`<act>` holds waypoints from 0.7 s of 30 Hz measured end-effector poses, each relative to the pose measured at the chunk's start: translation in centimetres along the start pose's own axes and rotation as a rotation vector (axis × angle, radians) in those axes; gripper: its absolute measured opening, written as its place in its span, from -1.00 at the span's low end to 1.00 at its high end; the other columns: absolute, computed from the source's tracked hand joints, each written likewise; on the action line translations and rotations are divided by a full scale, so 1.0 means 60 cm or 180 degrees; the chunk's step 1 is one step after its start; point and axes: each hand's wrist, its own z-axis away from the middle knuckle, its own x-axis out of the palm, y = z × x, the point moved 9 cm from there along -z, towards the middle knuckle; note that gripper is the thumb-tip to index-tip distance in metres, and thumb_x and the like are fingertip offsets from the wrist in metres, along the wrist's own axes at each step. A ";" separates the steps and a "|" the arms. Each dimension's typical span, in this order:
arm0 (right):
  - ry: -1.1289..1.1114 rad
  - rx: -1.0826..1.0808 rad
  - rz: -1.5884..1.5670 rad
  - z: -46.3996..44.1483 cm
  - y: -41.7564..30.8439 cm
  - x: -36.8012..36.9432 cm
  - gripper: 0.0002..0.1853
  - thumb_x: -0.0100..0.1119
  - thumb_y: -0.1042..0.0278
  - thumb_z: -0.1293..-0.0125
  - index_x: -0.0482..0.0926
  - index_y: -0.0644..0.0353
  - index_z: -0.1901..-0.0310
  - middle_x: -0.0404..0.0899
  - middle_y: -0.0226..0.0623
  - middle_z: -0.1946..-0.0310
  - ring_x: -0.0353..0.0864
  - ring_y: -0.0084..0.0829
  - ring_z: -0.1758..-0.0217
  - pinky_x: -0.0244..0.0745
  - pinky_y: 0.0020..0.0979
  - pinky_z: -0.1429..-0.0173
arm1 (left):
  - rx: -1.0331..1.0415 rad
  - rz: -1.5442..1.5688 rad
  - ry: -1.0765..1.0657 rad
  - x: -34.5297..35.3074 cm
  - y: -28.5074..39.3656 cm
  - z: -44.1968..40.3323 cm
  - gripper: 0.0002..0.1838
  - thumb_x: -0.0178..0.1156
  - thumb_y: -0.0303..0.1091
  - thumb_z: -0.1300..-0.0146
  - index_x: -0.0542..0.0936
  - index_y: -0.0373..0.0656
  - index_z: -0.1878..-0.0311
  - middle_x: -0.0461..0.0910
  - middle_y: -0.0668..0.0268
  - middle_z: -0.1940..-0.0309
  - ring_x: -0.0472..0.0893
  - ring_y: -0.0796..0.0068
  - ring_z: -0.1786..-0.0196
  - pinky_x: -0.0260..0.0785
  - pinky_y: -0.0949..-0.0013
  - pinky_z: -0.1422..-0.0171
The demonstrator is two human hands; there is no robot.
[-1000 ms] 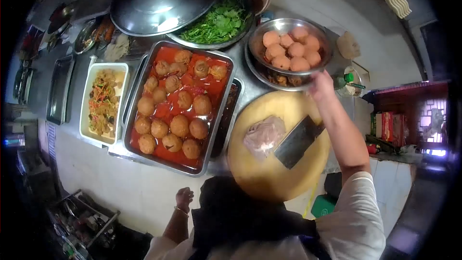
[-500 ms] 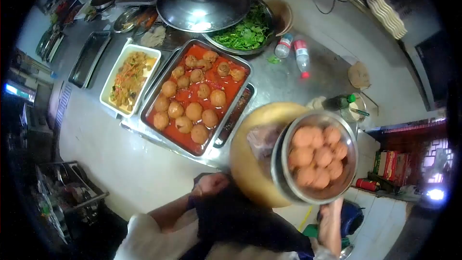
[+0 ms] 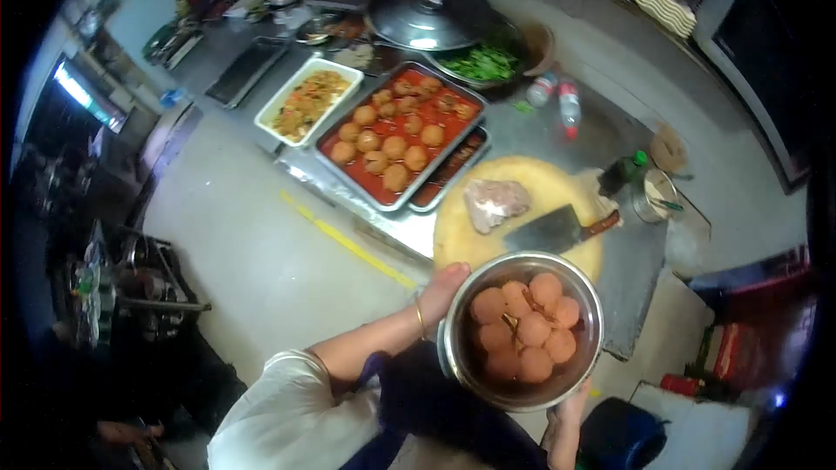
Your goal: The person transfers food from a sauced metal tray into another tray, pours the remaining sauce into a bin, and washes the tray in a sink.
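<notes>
Just in front of my body is a steel pot [image 3: 596, 331] of round brown balls [image 3: 531, 327], held between both hands. My left hand [image 3: 442, 294] grips the pot's left side near the rim, a bangle on its wrist. At the lower right side my right hand [image 3: 570, 407] holds the pot, its fingers partly hidden. Just beyond the pot lies a round cutting board [image 3: 461, 239] with a piece of meat [image 3: 496, 203] and a cleaver [image 3: 549, 231] on it.
A tray of balls in red sauce [image 3: 392, 183] and a white tray of food [image 3: 309, 100] stand left of the board. Behind are a lidded pan of greens [image 3: 481, 63], plastic bottles [image 3: 569, 107] and a green-capped bottle [image 3: 620, 174]. Another person's hand [image 3: 131, 433] shows lower left.
The pot has moved left and closer to my body, uncovering the meat and cleaver. My left hand has come onto the pot's side. The view has shifted.
</notes>
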 end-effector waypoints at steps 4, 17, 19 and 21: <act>-0.0080 0.0017 0.0149 0.006 0.009 0.052 -0.83 -0.02 0.47 -0.30 0.45 0.20 0.09 0.49 -0.36 0.29 0.50 -0.49 0.33 0.47 -0.51 0.34 | -0.0175 0.0930 0.0350 -0.044 0.065 0.103 -0.82 0.07 -0.26 -0.32 0.51 -0.19 0.22 0.51 0.36 0.38 0.45 0.59 0.39 0.40 0.47 0.32; -0.2481 0.0232 0.1397 0.122 0.176 0.676 -0.70 -0.03 0.35 -0.36 0.43 0.24 -0.08 0.52 -0.27 0.14 0.49 -0.41 0.09 0.43 -0.38 -0.03 | 0.0988 -0.0340 0.2588 -0.670 0.052 0.380 -0.88 0.05 -0.36 -0.31 0.49 -0.21 0.28 0.51 0.38 0.40 0.46 0.62 0.32 0.38 0.47 0.23; -0.2642 0.0148 0.1783 0.192 0.206 0.808 -0.71 -0.04 0.33 -0.37 0.45 0.25 -0.06 0.54 -0.26 0.15 0.50 -0.40 0.09 0.43 -0.38 -0.04 | 0.0958 -0.0483 0.2919 -0.790 0.057 0.437 -0.89 0.06 -0.38 -0.29 0.49 -0.21 0.30 0.51 0.38 0.41 0.45 0.61 0.32 0.38 0.47 0.25; -0.2740 0.0194 0.2222 0.247 0.240 0.910 -0.72 -0.05 0.29 -0.38 0.48 0.26 -0.01 0.56 -0.23 0.15 0.52 -0.38 0.10 0.44 -0.37 -0.04 | 0.0668 0.0249 0.3356 -0.833 0.119 0.523 -0.87 0.07 -0.40 -0.26 0.47 -0.20 0.41 0.48 0.37 0.46 0.42 0.62 0.36 0.35 0.47 0.30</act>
